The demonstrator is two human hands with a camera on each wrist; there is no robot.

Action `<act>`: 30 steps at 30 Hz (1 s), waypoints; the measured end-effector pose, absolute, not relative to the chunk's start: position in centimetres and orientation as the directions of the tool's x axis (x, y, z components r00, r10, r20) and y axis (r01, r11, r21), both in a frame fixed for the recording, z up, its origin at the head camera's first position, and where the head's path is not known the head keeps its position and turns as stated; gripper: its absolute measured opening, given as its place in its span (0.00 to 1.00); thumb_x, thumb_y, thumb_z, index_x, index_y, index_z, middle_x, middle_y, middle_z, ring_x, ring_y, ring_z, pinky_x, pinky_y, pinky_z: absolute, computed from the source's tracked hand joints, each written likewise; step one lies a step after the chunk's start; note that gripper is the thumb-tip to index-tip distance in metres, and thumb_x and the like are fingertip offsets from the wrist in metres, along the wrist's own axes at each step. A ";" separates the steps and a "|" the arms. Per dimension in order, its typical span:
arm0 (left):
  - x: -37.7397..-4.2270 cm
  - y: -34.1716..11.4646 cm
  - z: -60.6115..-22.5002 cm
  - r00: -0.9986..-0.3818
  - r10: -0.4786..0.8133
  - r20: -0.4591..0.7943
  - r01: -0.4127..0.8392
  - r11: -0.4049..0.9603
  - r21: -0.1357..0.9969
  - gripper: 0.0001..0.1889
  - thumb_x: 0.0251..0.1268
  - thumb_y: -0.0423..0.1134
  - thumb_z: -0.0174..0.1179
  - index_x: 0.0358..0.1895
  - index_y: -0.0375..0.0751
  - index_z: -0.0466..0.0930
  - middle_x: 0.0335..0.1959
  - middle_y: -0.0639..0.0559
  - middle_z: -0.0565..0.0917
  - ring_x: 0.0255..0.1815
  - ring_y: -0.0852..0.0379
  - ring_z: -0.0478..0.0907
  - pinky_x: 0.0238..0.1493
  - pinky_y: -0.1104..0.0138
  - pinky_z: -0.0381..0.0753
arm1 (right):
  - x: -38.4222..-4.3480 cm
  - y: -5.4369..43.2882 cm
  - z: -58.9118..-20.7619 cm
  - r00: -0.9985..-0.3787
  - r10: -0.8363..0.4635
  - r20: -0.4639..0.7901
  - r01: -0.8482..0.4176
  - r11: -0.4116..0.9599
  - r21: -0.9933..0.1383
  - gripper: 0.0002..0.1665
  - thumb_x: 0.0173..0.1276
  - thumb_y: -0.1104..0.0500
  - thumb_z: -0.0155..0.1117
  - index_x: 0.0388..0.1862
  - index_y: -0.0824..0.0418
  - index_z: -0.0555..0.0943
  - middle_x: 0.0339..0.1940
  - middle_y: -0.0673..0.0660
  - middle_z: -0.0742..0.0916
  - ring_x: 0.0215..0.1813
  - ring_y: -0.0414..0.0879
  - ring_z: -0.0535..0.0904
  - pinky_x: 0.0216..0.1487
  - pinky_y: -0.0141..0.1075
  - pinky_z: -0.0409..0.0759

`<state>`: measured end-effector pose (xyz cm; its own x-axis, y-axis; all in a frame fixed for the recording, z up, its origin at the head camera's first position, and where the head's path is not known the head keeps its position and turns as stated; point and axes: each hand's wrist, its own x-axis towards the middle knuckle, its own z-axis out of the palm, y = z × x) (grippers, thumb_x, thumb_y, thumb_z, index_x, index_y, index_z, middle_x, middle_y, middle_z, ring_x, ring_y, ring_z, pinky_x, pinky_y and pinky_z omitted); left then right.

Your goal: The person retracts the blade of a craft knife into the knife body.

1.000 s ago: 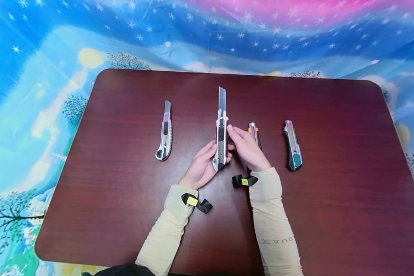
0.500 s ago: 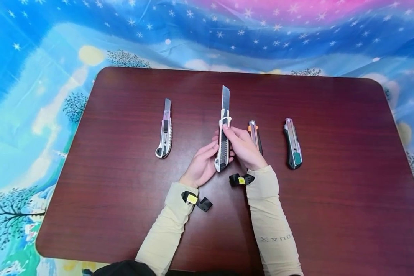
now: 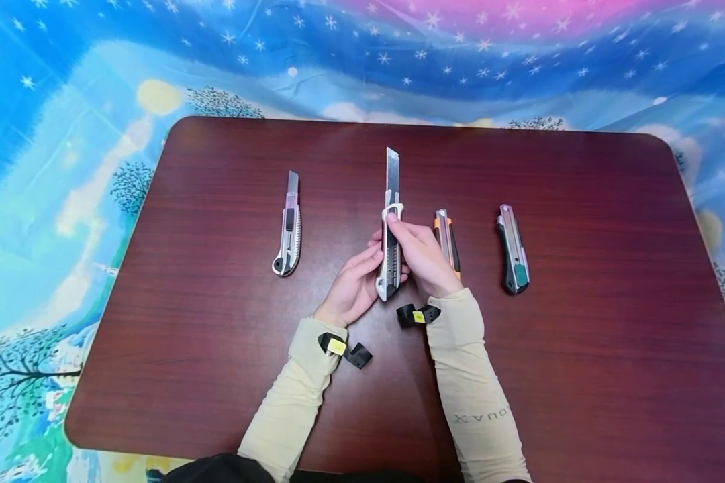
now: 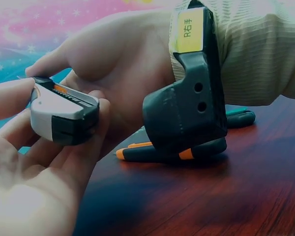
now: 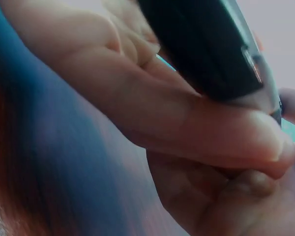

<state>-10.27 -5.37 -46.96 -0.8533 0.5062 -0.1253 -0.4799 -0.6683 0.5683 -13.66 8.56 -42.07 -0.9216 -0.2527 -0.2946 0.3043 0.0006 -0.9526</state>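
1. The white knife (image 3: 389, 270) is held by both hands above the middle of the table (image 3: 187, 302), with its blade (image 3: 393, 173) extended and pointed away from the person.
2. The lower part of the handle is grasped by the left hand (image 3: 352, 287); its thumb is laid along one side, and fingers are curled underneath, as is shown in the left wrist view.
3. The upper part of the handle is pinched by the right hand (image 3: 425, 258); its thumb (image 3: 399, 227) is set on the black top face, below the blade.
4. The right wrist view is close and blurred; the dark body seen there against the fingers is probably the underside of the white knife.
5. Three more knives are laid on the table. The silver knife (image 3: 288, 231) is placed well apart to the left, its blade exposed. The orange knife (image 3: 447, 235) is partly covered by the right hand in the head view. The green knife (image 3: 513, 251) is placed farther right.
6. Both arms are covered by cream sleeves (image 3: 477, 382), and a black band (image 3: 419, 316) with a yellow label is worn at each wrist.
7. The table is bordered by a snowflake-patterned cloth (image 3: 338, 47).
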 end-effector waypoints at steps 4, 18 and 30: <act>-10.3 -5.4 -47.1 -0.853 0.507 -0.124 -0.476 -0.661 0.580 0.30 0.75 0.39 0.48 0.73 0.29 0.53 0.51 0.47 0.81 0.46 0.53 0.83 0.54 0.62 0.84 | -13.7 8.5 -42.0 -0.919 -0.261 -0.295 0.308 -0.008 -0.951 0.33 0.75 0.43 0.49 0.49 0.76 0.78 0.34 0.51 0.89 0.36 0.40 0.83 0.39 0.31 0.81; -10.3 -5.5 -47.3 -0.847 0.511 -0.144 -0.484 -0.633 0.604 0.33 0.74 0.45 0.51 0.73 0.29 0.55 0.48 0.47 0.84 0.43 0.50 0.86 0.42 0.59 0.87 | -13.7 8.4 -41.8 -0.924 -0.281 -0.260 0.281 -0.038 -0.959 0.29 0.77 0.48 0.49 0.48 0.77 0.77 0.34 0.50 0.89 0.36 0.40 0.83 0.41 0.30 0.81; -10.2 -5.5 -47.2 -0.854 0.499 -0.146 -0.473 -0.628 0.618 0.32 0.75 0.44 0.50 0.72 0.27 0.53 0.46 0.47 0.85 0.42 0.52 0.86 0.46 0.58 0.87 | -13.7 8.4 -41.7 -0.924 -0.290 -0.251 0.280 -0.064 -0.958 0.24 0.77 0.51 0.49 0.46 0.73 0.79 0.37 0.54 0.88 0.36 0.40 0.83 0.41 0.30 0.82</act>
<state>-10.22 -5.49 -47.20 -0.8539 0.4994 -0.1461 -0.4729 -0.6277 0.6184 -13.66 8.38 -41.65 -0.9236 -0.2902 -0.2505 0.2800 -0.0643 -0.9578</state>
